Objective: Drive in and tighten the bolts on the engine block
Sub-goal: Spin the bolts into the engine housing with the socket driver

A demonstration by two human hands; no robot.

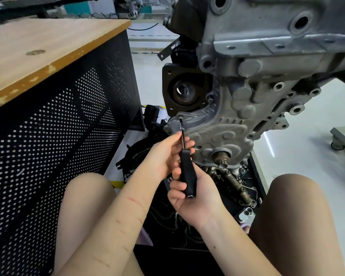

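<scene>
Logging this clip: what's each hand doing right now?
Left hand: fingers pinch the driver's metal shaft.
Right hand: grips the driver's black handle.

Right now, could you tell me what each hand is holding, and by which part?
Both hold the screwdriver: the right hand grips its black handle near the butt, and the left hand pinches its metal shaft just above the handle.

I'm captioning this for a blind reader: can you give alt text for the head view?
A right hand grips a black-handled driver, tip on a bolt in the grey engine block, while the left hand steadies its shaft.
</scene>
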